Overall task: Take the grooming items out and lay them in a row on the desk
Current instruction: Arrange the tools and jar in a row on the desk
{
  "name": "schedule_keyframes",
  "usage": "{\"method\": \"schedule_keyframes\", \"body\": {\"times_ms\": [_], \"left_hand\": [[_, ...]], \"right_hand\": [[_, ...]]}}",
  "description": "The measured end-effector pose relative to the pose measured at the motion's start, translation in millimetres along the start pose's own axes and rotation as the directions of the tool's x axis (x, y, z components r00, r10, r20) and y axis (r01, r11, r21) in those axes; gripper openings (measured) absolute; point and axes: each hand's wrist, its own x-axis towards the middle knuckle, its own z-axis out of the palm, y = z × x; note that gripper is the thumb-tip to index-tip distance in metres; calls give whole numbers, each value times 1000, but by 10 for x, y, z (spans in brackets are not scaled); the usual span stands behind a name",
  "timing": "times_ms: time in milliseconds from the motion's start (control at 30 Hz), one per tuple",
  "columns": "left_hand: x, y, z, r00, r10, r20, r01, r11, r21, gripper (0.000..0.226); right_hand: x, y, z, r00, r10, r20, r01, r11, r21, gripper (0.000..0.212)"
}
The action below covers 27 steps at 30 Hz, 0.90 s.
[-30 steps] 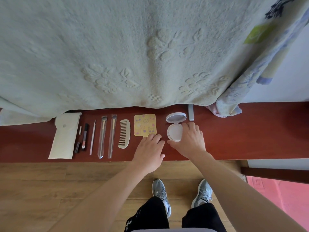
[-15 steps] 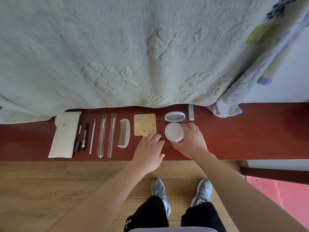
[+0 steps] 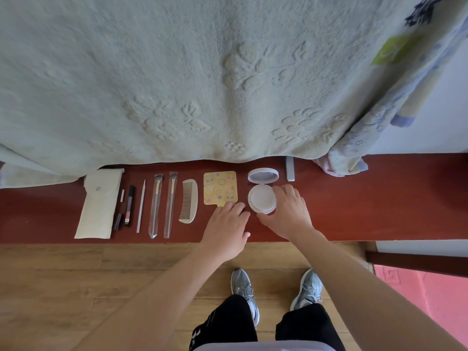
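Observation:
A row of grooming items lies on the red-brown desk (image 3: 379,198): a white pouch (image 3: 100,202), a black tube (image 3: 129,206), a thin white stick (image 3: 141,206), two brushes in clear sleeves (image 3: 155,206) (image 3: 171,205), a cream comb (image 3: 188,201), a yellow patterned square (image 3: 220,187) and an open white compact (image 3: 262,198) with its lid (image 3: 263,175) tipped back. My right hand (image 3: 288,214) grips the compact's base from the right, thumb at its near rim. My left hand (image 3: 228,229) rests on the desk, fingertips at the yellow square's near edge.
A pale green embossed blanket (image 3: 228,84) hangs over the desk's back edge, with a flowered cloth (image 3: 354,148) at its right. A small silver bar (image 3: 290,168) lies behind the compact. The desk's front edge runs just below my hands; wooden floor and my shoes lie beneath.
My right hand has nudged the compact slightly left and back, closer to the yellow square. My left hand has hardly moved.

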Motion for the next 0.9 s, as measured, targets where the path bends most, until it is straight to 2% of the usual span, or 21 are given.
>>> {"method": "schedule_keyframes", "body": {"times_ms": [533,800,900], "left_hand": [[0,13,5,1000,1,-5,-1,1000,18,49],[-3,46,-23,1000,1,4,-1,999,51,47],[-6,68,-31,1000,3,11,-4,998,67,45]], "right_hand": [[-24,-11,8,1000,6,8,-6,1000,-19,68],[-97,45,-78,999,13,42,-10,997,-77,83],[-136,76,-122,999,4,51,1,995,-102,82]]}}
